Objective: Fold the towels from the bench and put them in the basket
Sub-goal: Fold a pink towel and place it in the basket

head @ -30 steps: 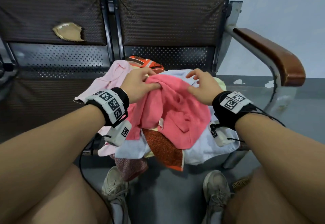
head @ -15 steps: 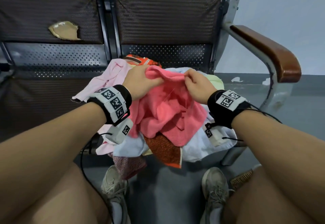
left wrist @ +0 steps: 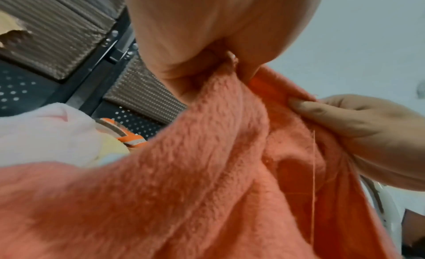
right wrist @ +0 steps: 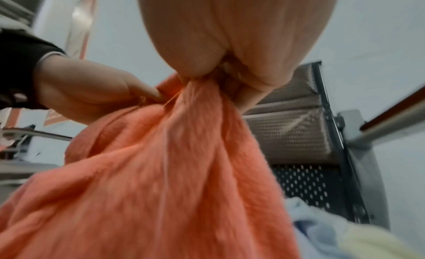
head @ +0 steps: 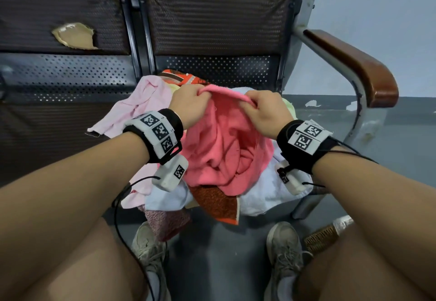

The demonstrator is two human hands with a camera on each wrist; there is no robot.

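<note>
A coral-pink towel [head: 224, 149] hangs crumpled above a heap of towels on the bench seat. My left hand [head: 191, 105] pinches its top edge at the left, and my right hand [head: 264, 109] pinches the same edge a short way to the right. The left wrist view shows the coral-pink towel [left wrist: 195, 172] drooping from my left hand [left wrist: 218, 63], with my right hand [left wrist: 345, 121] beside it. In the right wrist view the coral-pink towel [right wrist: 172, 172] falls bunched from my right hand [right wrist: 230, 72]. A woven basket [head: 323, 237] peeks out by my right knee.
The heap holds a pale pink towel [head: 141, 102], a white towel [head: 266, 194], an orange-brown towel [head: 217, 201] and an orange striped one [head: 181, 78]. A wooden armrest [head: 354, 64] stands at the right. My shoes [head: 151, 253] rest on the grey floor below the seat edge.
Both hands have taken the coral-pink towel's edge and lifted it off the heap. The right hand went from resting on the towel to pinching it.
</note>
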